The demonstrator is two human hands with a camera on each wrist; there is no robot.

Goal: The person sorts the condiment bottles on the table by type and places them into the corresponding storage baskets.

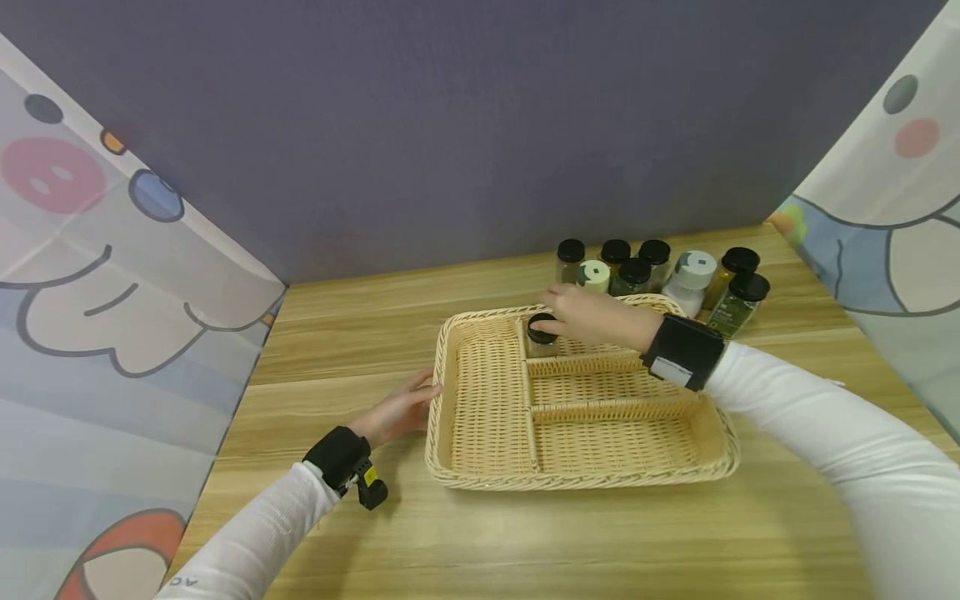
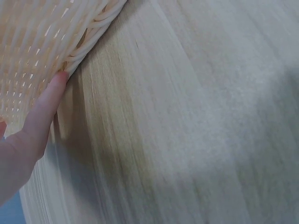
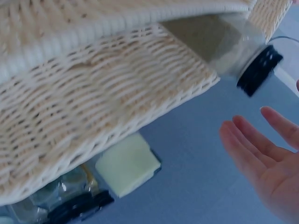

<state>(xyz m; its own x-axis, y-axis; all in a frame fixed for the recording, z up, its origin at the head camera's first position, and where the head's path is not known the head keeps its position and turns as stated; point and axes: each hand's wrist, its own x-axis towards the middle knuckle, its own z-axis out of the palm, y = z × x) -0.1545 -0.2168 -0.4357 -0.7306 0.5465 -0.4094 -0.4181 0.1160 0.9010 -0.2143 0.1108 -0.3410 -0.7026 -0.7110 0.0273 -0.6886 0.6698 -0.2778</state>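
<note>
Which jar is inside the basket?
The black-lidded jar directly by the right hand; every other visible jar stands outside the basket, on the table.

a booth-like corner, from the cartoon-print curtains [image 1: 67, 283], purplish wall [image 1: 480, 142], wood-grain table [image 1: 352, 333]

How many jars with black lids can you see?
7: one jar in the basket, near the right hand; four more jars behind the basket; and two last jars by its far right corner. Others could be hidden.
</note>
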